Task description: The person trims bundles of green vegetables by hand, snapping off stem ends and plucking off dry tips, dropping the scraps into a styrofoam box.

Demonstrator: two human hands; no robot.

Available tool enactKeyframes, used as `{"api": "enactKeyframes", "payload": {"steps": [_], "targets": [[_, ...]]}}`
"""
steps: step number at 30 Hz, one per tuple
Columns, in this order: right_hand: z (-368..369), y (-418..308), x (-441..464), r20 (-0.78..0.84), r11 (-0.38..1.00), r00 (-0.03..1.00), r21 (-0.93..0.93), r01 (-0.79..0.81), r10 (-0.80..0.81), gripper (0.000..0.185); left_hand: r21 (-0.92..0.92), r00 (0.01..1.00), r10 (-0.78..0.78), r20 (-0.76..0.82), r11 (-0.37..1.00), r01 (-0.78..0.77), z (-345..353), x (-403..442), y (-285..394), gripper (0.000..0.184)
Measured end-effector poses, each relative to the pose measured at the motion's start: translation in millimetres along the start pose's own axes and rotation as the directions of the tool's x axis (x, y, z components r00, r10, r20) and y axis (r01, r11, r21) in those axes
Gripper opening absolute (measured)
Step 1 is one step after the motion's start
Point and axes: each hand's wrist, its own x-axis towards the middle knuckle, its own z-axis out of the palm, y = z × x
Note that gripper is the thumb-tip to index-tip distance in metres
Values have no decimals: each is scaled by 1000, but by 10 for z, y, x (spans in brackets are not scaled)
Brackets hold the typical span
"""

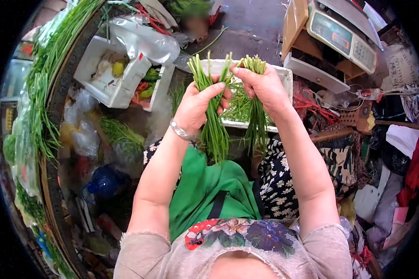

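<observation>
Long greens lined the left edge of the cluttered space. My left hand gripped one bundle of green stalks, and my right hand grasped a second bundle, both hanging over a white box's near side; a scale stood far right.

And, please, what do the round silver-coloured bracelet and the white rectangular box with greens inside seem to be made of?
Round silver-coloured bracelet: probably polished metal, given its bright highlights.
White rectangular box: likely plastic foam, matte, judging by its thick, dull rim, though hard plastic remains possible.
</observation>
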Motion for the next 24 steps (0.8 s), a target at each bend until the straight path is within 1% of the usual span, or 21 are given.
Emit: {"api": "enactKeyframes", "payload": {"steps": [3, 4, 5, 8, 10, 11, 13, 15, 16, 17, 19, 20, 21, 23, 24], "targets": [[-15, 24, 33, -4, 999, 1000, 32, -31, 31, 14, 12, 1000, 27, 1, 1000, -27, -5, 26, -10, 23], [-20, 24, 30, -25, 999, 1000, 41, -6, 7, 15, 46, 999, 50, 4, 998, -51, -10, 33, -18, 21], [-29, 26, 30, -47, 999, 999, 49, 18, -16, 15, 40, 999, 48, 2, 998, -48, -10, 31, -6, 21], [-155, 22, 106, -160, 986, 986, 146, 77, -53, 13, 128, 996, 83, -20, 989, -80, -45, 25, 50, 20], [-253, 0, 136, -228, 968, 971, 220, 120, -69, 13, 189, 991, 107, -82, 978, -90, -94, 17, 59, 21], [-303, -20, 146, -249, 970, 964, 194, 143, -92, 14, 219, 985, 123, -122, 971, -94, -124, 17, 52, 21], [-352, -64, 148, -320, 956, 937, 203, 213, -141, 17, 263, 961, 161, -225, 960, -99, -188, 22, 54, 20], [-430, -82, 171, -335, 939, 925, 218, 264, -182, 18, 397, 886, 341, -313, 895, -204, -268, 69, 19, 20], [-466, -76, 191, -364, 933, 915, 235, 273, -176, 18, 328, 887, 346, -306, 913, -244, -292, 60, 31, 20], [-510, -97, 183, -363, 943, 921, 230, 239, -144, 16, 408, 880, 347, -324, 891, -200, -321, 46, 80, 20], [-539, -114, 180, -387, 934, 910, 247, 258, -149, 13, 491, 831, 397, -390, 853, -177, -300, 18, 153, 19], [-561, -121, 186, -387, 935, 910, 247, 256, -147, 13, 475, 820, 448, -357, 843, -253, -381, 52, 133, 19], [-579, -132, 192, -390, 935, 910, 252, 250, -139, 12, 475, 820, 446, -359, 844, -251, -403, 49, 144, 19], [-578, -150, 190, -393, 935, 910, 258, 244, -129, 12, 558, 795, 509, -330, 784, -270, -419, 41, 171, 19], [-549, -180, 177, -396, 943, 911, 247, 224, -113, 12, 582, 799, 499, -335, 777, -241, -418, 43, 183, 18]]}}
